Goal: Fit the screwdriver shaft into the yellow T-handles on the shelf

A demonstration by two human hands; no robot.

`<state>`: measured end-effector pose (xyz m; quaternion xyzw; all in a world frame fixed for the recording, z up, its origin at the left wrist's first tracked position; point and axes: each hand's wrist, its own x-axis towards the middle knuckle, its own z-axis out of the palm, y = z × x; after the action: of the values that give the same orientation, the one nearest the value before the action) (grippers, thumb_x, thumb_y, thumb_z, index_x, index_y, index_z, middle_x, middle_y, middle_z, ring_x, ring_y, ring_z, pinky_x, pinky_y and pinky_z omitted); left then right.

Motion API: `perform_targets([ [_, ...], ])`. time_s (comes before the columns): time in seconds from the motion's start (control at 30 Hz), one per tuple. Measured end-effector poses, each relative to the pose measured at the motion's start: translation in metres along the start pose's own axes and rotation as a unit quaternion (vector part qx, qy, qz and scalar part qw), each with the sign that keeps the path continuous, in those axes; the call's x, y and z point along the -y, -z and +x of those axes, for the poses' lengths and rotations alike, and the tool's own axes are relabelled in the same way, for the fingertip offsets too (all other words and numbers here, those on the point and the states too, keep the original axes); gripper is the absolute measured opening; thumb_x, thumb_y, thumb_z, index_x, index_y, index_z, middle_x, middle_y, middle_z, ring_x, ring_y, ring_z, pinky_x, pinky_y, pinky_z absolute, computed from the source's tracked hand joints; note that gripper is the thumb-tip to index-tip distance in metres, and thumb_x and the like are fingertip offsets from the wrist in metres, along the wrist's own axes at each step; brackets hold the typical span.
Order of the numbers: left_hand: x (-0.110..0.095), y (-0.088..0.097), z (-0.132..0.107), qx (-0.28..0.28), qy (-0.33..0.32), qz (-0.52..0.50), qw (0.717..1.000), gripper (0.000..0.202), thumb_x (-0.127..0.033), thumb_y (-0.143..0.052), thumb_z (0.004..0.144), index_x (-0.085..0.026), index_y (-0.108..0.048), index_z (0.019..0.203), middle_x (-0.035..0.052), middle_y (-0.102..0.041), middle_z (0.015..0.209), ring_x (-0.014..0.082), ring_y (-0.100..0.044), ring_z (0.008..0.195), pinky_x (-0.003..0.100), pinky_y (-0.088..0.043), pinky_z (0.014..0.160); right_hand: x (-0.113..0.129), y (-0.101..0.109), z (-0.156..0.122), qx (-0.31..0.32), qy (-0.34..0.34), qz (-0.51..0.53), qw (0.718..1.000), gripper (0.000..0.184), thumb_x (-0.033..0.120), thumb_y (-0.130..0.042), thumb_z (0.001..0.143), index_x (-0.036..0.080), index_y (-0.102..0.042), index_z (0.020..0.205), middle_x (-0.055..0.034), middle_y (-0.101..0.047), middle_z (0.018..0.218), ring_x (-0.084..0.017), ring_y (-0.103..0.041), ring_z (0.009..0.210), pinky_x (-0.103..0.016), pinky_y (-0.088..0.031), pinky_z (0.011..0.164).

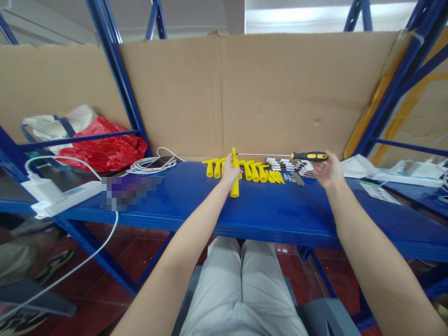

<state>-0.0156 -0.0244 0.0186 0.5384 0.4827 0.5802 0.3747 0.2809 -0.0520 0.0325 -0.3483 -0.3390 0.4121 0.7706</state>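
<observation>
In the head view, my left hand (pixel 231 171) is closed around a yellow T-shaped plastic handle (pixel 234 189), held upright above the blue shelf. My right hand (pixel 328 171) grips the end of a black-and-yellow screwdriver (pixel 310 156). Its long shaft lies level and its tip meets the top of the yellow handle; whether it sits in a screw is too small to tell. Behind the left hand lies a row of similar yellow handles (pixel 255 173). To their right are small yellow pieces (pixel 275 176), tiny screws (pixel 289 178), a flat grey metal strip (pixel 297 178) and several white-and-dark pieces (pixel 281 164).
A cardboard sheet (pixel 280 93) stands along the back of the blue shelf (pixel 273 205). On the left are a coiled white cable (pixel 150 165), a power strip (pixel 75 198) and a red bag (pixel 105 147). White paper (pixel 359 165) and another power strip (pixel 409 177) lie right.
</observation>
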Motion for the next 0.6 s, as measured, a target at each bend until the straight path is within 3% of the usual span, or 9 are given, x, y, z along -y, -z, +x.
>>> perform_targets([
  [0.1, 0.0, 0.0, 0.001, 0.006, 0.002, 0.004, 1.0, 0.088, 0.008, -0.051, 0.072, -0.032, -0.037, 0.149, 0.0099, -0.052, 0.145, 0.01, -0.066, 0.073, 0.013, -0.044, 0.046, 0.003, -0.004, -0.003, -0.024, -0.022, 0.013, 0.999, 0.04, 0.051, -0.068, 0.083, 0.022, -0.046, 0.066, 0.0086, -0.029, 0.044, -0.007, -0.031, 0.038, -0.018, -0.027, 0.035],
  [0.27, 0.002, 0.001, 0.003, -0.008, 0.002, 0.004, 1.0, 0.087, 0.005, -0.055, 0.073, -0.035, -0.038, 0.148, 0.009, -0.051, 0.145, 0.0117, -0.066, 0.077, 0.013, -0.045, 0.045, 0.006, -0.012, -0.009, -0.035, -0.02, 0.027, 0.999, 0.04, 0.043, -0.069, 0.086, 0.02, -0.044, 0.065, 0.0057, -0.047, 0.052, -0.006, -0.044, 0.044, -0.016, -0.036, 0.039],
  [0.43, 0.003, 0.0, 0.004, -0.015, 0.002, 0.0, 1.0, 0.091, 0.007, -0.053, 0.071, -0.035, -0.034, 0.15, 0.0091, -0.052, 0.144, 0.0115, -0.066, 0.078, 0.011, -0.043, 0.043, 0.004, -0.01, -0.01, -0.009, -0.011, 0.02, 1.0, 0.042, 0.041, -0.075, 0.081, 0.02, -0.043, 0.066, 0.0082, -0.041, 0.05, -0.005, -0.036, 0.039, -0.015, -0.032, 0.035],
  [0.6, 0.0, 0.0, 0.001, -0.004, 0.002, 0.002, 1.0, 0.09, 0.01, -0.05, 0.071, -0.032, -0.037, 0.149, 0.0098, -0.053, 0.144, 0.0118, -0.066, 0.077, 0.012, -0.042, 0.043, 0.005, -0.009, -0.008, -0.04, -0.023, 0.013, 0.999, 0.043, 0.044, -0.07, 0.083, 0.02, -0.04, 0.064, 0.0069, -0.043, 0.052, -0.005, -0.036, 0.039, -0.017, -0.031, 0.035],
])
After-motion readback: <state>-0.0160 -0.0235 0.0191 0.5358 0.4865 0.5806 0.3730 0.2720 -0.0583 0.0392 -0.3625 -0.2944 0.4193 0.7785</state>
